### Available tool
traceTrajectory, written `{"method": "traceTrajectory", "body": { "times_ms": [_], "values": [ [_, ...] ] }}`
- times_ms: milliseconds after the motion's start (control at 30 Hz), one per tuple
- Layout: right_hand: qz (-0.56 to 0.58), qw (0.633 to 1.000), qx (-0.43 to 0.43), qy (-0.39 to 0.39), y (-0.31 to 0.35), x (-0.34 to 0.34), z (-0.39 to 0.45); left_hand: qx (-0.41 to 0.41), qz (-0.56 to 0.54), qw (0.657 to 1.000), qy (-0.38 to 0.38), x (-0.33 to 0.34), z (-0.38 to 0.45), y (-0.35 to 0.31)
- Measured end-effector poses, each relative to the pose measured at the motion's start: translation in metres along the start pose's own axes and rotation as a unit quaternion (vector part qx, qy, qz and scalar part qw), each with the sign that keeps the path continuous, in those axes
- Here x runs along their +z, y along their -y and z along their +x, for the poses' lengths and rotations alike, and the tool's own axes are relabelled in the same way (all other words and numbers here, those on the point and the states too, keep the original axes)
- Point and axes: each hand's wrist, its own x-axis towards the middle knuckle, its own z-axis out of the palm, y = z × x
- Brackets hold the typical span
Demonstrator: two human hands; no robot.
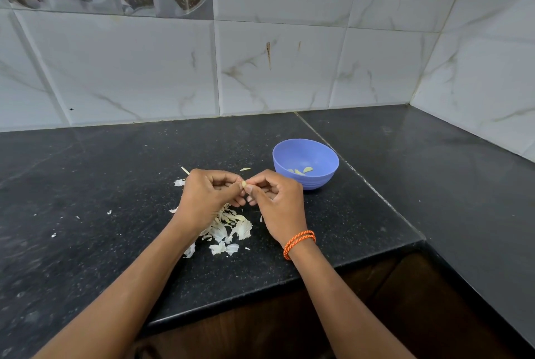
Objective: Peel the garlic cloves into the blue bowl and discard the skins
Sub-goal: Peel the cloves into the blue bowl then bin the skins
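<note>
I see both hands, left hand and right hand, pinching one small pale garlic clove (round blue plastic bowl just right).

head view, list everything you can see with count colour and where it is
blue bowl: one, blue-violet, on the countertop right of the hands
peeled garlic cloves: a few, pale yellow, inside the bowl
garlic clove: one, pale, pinched between both hands
garlic skins: a loose pile plus scattered flakes, white, on the countertop below and left of the hands
countertop: one, black speckled stone, L-shaped along the walls
wall tiles: many, white marbled, behind the countertop; some at top left carry a cup print
wrist cord: one, orange, on the right wrist
left hand: pinches the clove
right hand: pinches the clove
</note>
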Motion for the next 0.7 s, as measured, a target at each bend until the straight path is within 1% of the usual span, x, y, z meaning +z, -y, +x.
{"method": "traceTrajectory", "body": {
  "times_ms": [200, 333, 533, 700],
  "values": [
    [0.007, 1.000, 0.001, -0.011, -0.0002, -0.0009, 0.0007, 0.002, -0.010, 1.000, -0.008, 0.0026, -0.0011, -0.0022],
    [-0.052, 0.998, -0.031, -0.032, -0.0041, 0.0018, 0.0015, -0.011, -0.032, 0.999, 0.006, 0.0020, -0.0019, -0.0043],
    [-0.158, 0.981, -0.109, -0.021, -0.0027, 0.0055, -0.0017, -0.010, -0.019, 1.000, 0.000, 0.0013, -0.0027, -0.0043],
    [-0.151, 0.981, -0.117, -0.019, -0.0030, 0.0061, -0.0024, 0.000, -0.012, 1.000, -0.007, 0.0012, -0.0026, -0.0058]
  ]
}}
